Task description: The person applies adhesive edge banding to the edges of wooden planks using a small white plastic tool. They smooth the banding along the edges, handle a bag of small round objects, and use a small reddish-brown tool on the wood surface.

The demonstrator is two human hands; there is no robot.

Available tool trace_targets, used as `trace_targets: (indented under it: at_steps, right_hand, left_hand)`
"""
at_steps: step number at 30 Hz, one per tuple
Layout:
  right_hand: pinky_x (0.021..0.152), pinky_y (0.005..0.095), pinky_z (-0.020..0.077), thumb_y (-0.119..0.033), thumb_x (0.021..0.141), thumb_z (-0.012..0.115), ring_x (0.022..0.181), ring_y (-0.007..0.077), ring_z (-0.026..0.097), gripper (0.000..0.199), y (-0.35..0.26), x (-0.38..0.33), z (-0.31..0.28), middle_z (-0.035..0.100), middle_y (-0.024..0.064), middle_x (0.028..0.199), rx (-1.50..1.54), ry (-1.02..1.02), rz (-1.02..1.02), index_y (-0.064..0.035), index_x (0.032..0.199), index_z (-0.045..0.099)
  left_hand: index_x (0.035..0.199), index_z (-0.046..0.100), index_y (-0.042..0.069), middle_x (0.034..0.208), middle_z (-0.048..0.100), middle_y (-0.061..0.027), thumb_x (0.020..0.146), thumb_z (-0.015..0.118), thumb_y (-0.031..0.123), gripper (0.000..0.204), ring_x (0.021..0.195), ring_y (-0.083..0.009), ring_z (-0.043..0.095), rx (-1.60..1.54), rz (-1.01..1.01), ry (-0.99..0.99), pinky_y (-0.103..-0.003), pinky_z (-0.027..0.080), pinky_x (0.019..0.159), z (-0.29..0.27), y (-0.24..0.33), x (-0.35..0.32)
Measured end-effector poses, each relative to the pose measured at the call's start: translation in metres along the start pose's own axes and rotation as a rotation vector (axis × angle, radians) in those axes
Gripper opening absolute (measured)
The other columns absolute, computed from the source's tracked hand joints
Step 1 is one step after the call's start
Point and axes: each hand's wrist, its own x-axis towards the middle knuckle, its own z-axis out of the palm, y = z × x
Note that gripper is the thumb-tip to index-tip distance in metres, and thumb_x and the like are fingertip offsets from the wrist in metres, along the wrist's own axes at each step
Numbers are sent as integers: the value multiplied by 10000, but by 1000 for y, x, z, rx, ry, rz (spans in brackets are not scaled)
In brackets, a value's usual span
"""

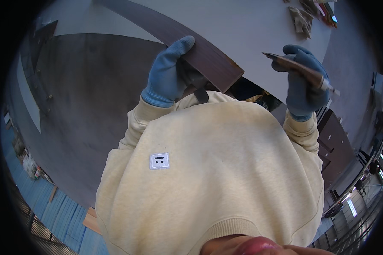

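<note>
My left hand (168,70), in a blue work glove, grips the near end of a long dark brown board (204,51). Its thumb lies on the upper face and the other fingers are hidden below. The board runs away to the far left over a pale worktop, and its cut end points right. My right hand (306,80), also gloved, is closed around a slim brown squeeze tube (302,69). A dark flattened end sticks out to the left, and a white tip shows at the lower right. The tube is held apart from the board's end.
The pale worktop (251,25) spreads beneath the board. A crumpled beige cloth (301,21) lies at its far right, beside several small coloured items. Dark panels (334,136) stand at the right. Below the board's end are dark, shiny items (266,100). Blue flooring (68,216) shows lower left.
</note>
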Motion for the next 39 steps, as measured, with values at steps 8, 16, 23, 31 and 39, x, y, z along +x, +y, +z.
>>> trace_targets:
  at_steps: [8, 16, 23, 31, 39]
  right_hand:
    - [661, 341, 566, -187, 1096, 565, 711, 194, 691, 273, 5, -40, -28, 753, 142, 972, 234, 417, 692, 25, 1220, 684]
    - [669, 301, 634, -255, 1059, 638, 667, 190, 739, 317, 11, -59, -38, 791, 137, 863, 293, 439, 837, 29, 1189, 692]
    - [778, 349, 586, -251, 1090, 605, 794, 185, 710, 232, 41, -89, -47, 763, 75, 890, 626, 533, 898, -45, 1147, 694]
    - [905, 410, 562, -245, 1102, 596, 791, 154, 653, 195, 51, -104, -55, 711, 19, 849, 588, 564, 957, -82, 1064, 695]
    - [880, 399, 559, -225, 1095, 603, 789, 165, 649, 179, 59, -117, -65, 705, 49, 877, 619, 580, 936, -67, 1084, 687]
  left_hand:
    - [1252, 644, 22, 1208, 709, -163, 1031, 728, 350, 405, 1152, -290, 739, 135, 23, 80, -441, 671, 979, 21, -9, 27]
    - [1167, 728, 76, 1068, 782, -101, 1019, 759, 272, 247, 979, -211, 793, 70, 33, 45, -344, 716, 776, 39, -29, 41]
    - [1160, 736, 79, 1075, 772, -98, 995, 785, 275, 261, 1004, -223, 777, 142, -2, 195, -355, 705, 815, 30, -54, 54]
    - [1156, 750, 88, 1069, 772, -89, 983, 798, 307, 283, 1006, -211, 767, 205, -23, 217, -324, 684, 814, 21, -70, 68]
    - [1162, 742, 84, 1122, 761, -90, 991, 795, 269, 257, 1074, -223, 748, 192, -47, 190, -354, 670, 909, 19, -81, 72]
